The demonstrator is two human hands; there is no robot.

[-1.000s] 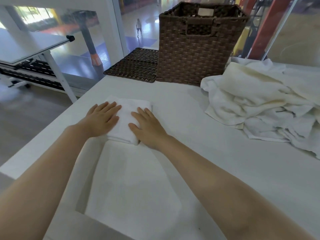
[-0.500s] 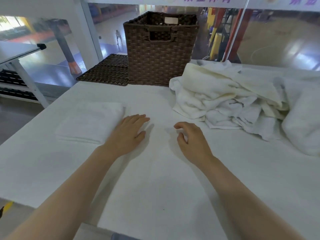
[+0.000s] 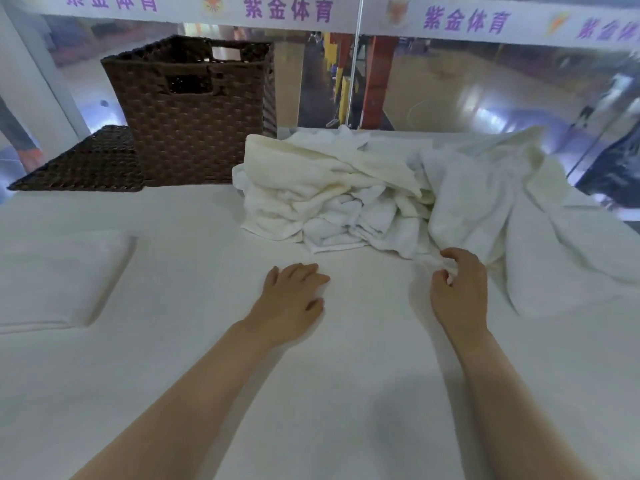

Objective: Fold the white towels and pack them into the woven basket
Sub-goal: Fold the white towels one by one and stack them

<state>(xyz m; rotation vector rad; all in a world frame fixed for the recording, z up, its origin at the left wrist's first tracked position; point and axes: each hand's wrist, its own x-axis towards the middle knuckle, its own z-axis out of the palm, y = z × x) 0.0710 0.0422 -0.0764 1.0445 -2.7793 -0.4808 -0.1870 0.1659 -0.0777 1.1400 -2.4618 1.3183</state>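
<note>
A dark brown woven basket (image 3: 194, 133) stands at the back left of the white table (image 3: 311, 393). A folded white towel (image 3: 59, 278) lies flat at the left. A heap of unfolded white towels (image 3: 346, 195) sits at the back middle, and a large loose white towel (image 3: 512, 216) spreads to its right. My right hand (image 3: 459, 289) pinches the near edge of that loose towel. My left hand (image 3: 291, 299) rests flat on the table with its fingers apart, holding nothing.
A flat woven lid (image 3: 86, 164) lies left of the basket. A glass wall (image 3: 450, 84) with a banner runs behind the table. The table's left edge is close to the folded towel.
Both hands left the folded towel and moved right. The view swung right. My right hand reached the loose towel's edge and closed on it.
</note>
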